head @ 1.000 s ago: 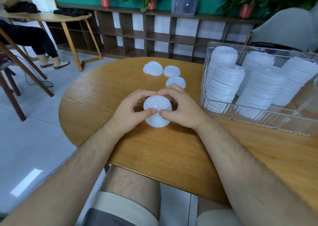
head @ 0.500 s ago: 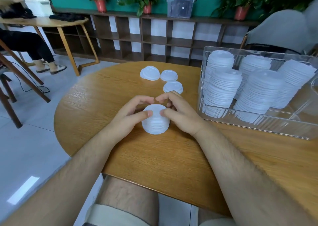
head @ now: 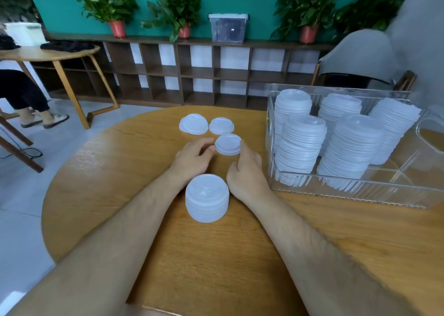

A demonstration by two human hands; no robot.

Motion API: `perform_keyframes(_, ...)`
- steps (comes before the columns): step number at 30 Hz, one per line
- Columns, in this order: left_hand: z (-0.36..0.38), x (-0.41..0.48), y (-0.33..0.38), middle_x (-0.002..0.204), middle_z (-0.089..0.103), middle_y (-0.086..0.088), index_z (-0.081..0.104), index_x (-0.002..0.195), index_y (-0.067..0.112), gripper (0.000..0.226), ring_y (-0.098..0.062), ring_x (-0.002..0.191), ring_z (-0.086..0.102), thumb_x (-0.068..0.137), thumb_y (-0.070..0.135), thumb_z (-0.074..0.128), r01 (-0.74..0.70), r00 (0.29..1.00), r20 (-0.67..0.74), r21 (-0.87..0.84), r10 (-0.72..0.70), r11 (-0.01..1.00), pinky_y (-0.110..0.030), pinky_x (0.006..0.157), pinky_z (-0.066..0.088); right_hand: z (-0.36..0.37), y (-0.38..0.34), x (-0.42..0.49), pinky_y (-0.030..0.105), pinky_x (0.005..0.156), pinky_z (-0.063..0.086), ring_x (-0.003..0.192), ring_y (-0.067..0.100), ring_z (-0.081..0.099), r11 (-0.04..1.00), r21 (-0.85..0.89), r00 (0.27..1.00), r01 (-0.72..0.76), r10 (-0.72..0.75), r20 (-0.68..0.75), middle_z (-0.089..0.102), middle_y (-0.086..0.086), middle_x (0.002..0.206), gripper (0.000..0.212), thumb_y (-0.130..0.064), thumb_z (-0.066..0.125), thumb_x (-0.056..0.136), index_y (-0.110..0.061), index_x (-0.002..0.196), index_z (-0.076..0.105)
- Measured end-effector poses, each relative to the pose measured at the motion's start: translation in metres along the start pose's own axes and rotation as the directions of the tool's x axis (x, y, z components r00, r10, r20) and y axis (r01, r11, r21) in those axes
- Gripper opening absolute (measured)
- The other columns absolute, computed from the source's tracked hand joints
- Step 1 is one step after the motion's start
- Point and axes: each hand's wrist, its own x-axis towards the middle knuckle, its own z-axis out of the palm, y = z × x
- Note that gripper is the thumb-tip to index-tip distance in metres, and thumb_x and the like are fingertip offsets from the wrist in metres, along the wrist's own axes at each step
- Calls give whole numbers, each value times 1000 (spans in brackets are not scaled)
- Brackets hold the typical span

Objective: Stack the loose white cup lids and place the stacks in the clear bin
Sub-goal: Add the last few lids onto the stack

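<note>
On the counter (head: 216,255): a short stack (head: 207,201) of white lids stands between the two forearms, near the person; three loose lids lie beyond it, none yet stacked
Nearest loose lid (head: 228,143): flat on the wood, near the clear bin's left wall; the two hands flank it
Left grip (head: 192,157): fingers half curled, tips at the lid's left rim; whether they touch it or pinch it I cannot tell
Right grip (head: 247,169): half curled likewise, one finger up against the lid's right rim; no firm hold shows, so I cannot tell here either
Step in hand: by my judgement, picking up this lid to add it to the short stack
Doing it well: take the rim lightly from both sides so the thin plastic does not buckle; lift it clear before bringing it over the stack; set it dome up and centred, then press until it nests; keep the wrists from knocking the stack, which stands close between them
Far lids: left far lid (head: 193,124) and right far lid (head: 221,125) lie side by side beyond the hands, touching or nearly; probably next
Clear bin (head: 360,195): on the right of the counter; five tall stacks (head: 304,145) of white lids inside, two in front and three behind, several leaning; bare floor shows at its right end, so room seems left for the short stack
</note>
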Motion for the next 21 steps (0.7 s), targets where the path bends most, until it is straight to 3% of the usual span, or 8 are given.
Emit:
perform_keyframes(3,0,0,-2,136,57,26,50,143,41,39,-8,134,45,105,35,46,-109,992,86,198,93,974,-46,115,29,-3,-3,2,35,119,23,149,23,16,998,-55,999,-19,21,31,32,12,158,72,-4,40,94,-11,161,12)
perform_keyframes(6,0,-4,-1,113,50,44,55,141,36,39,-2,130,44,105,24,48,-113,992,58,81,109,990,-41,118,28,-4,-4,1,35,119,23,152,22,14,992,-121,998,-22,29,59,31,13,160,71,-6,41,96,-9,161,12)
perform_keyframes(12,2,-2,-15,118,67,21,63,118,48,23,-3,120,58,97,38,59,-76,997,3,-88,77,993,-43,110,45,-2,-1,2,35,121,24,147,22,26,997,-66,1000,-28,28,6,38,7,156,62,-6,43,94,-10,155,30)
perform_keyframes(14,2,-1,-17,116,66,15,64,121,37,24,-5,118,59,98,33,62,-66,997,-42,-121,61,991,-40,110,45,-1,1,2,33,119,27,144,22,33,1000,-24,1000,-12,12,-25,42,6,150,59,-5,44,94,-12,152,36)
perform_keyframes(17,1,0,-13,115,58,15,61,131,20,33,-9,119,54,99,23,64,-51,998,-37,-53,49,997,-33,109,41,-3,1,3,27,116,19,148,21,26,999,-30,1000,-21,21,-18,34,6,157,62,-6,43,97,-12,157,27)
perform_keyframes(19,1,1,-9,122,60,11,56,138,15,40,-17,126,51,100,24,62,-64,998,2,34,64,997,-42,113,37,-4,0,5,32,119,17,151,22,19,996,-81,999,-25,28,29,27,6,163,67,-9,41,99,-11,160,15)
perform_keyframes(21,1,0,-7,123,55,20,55,139,18,40,-18,135,47,100,25,61,-56,998,36,60,54,997,-50,117,33,-5,-2,5,37,119,18,151,24,20,992,-121,997,-31,40,73,27,5,163,70,-10,41,99,-15,161,11)
